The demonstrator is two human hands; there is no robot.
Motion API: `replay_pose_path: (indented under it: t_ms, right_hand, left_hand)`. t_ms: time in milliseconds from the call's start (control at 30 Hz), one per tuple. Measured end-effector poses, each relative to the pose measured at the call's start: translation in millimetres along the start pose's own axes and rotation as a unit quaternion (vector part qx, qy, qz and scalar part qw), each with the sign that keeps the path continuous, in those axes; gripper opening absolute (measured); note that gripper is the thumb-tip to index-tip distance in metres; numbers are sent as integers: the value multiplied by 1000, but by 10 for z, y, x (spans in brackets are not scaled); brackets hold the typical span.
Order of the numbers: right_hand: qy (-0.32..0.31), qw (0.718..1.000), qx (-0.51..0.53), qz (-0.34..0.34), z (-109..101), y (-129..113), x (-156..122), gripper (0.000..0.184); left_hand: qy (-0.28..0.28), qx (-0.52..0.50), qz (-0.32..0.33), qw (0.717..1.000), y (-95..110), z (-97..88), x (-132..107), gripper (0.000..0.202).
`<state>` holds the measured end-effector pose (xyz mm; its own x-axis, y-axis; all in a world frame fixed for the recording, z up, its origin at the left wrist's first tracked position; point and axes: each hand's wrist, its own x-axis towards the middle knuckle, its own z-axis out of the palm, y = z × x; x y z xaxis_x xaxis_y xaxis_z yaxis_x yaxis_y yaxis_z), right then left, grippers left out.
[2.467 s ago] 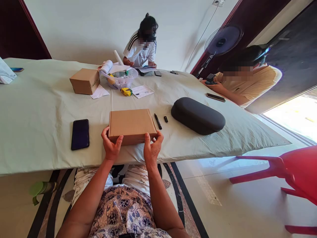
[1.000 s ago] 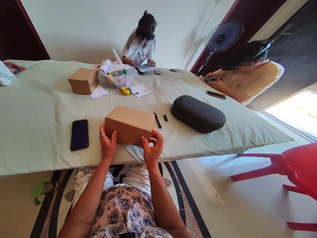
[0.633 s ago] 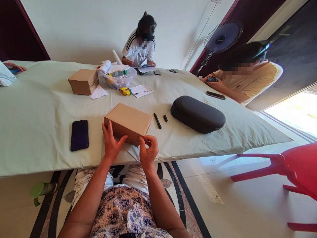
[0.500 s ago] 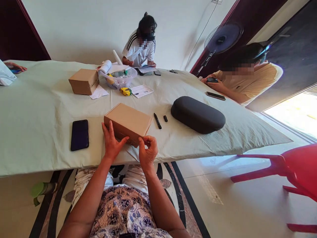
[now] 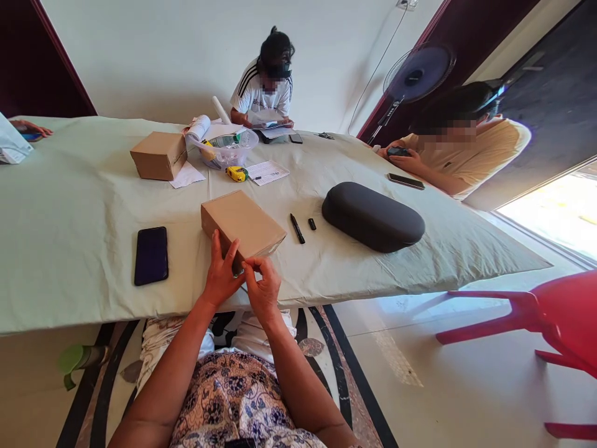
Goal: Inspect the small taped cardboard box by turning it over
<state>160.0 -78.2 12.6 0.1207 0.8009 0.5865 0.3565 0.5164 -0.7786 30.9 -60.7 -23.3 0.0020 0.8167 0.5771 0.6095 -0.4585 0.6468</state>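
Observation:
A brown cardboard box (image 5: 245, 223) lies on the cloth-covered table in front of me, one corner pointing towards me. My left hand (image 5: 222, 274) rests against its near left side with the fingers spread. At the near corner, my right hand (image 5: 263, 286) has thumb and forefinger pinched together; what is between them, if anything, is too small to make out. Right of the box lie an uncapped black marker (image 5: 297, 228) and its cap (image 5: 312, 224). A dark phone (image 5: 151, 256) is to the left.
A black hard case (image 5: 373, 216) lies to the right. Further back are a second cardboard box (image 5: 158, 155), a yellow tape measure (image 5: 236, 173), a paper sheet (image 5: 268, 172) and a plastic basket (image 5: 233, 155). People sit at the far side and right. A red chair (image 5: 559, 311) stands right.
The box has turned so that its near corner points towards me. My right hand has shifted left to that corner, and my left hand has slid right along the side.

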Motion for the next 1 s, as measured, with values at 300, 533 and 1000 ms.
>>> replay_pose_path:
  t_ms: [300, 533, 1000]
  right_hand:
    - [59, 977, -194, -71, -137, 136, 213, 52]
    - [44, 983, -177, 6, -181, 279, 316, 57]
    - [131, 965, 127, 190, -370, 405, 427, 44]
  left_hand:
    - [13, 2, -20, 1000, 6, 0, 4, 70]
    - [31, -8, 3, 999, -38, 1, 12, 68]
    - [57, -169, -83, 980, -9, -88, 35, 74]
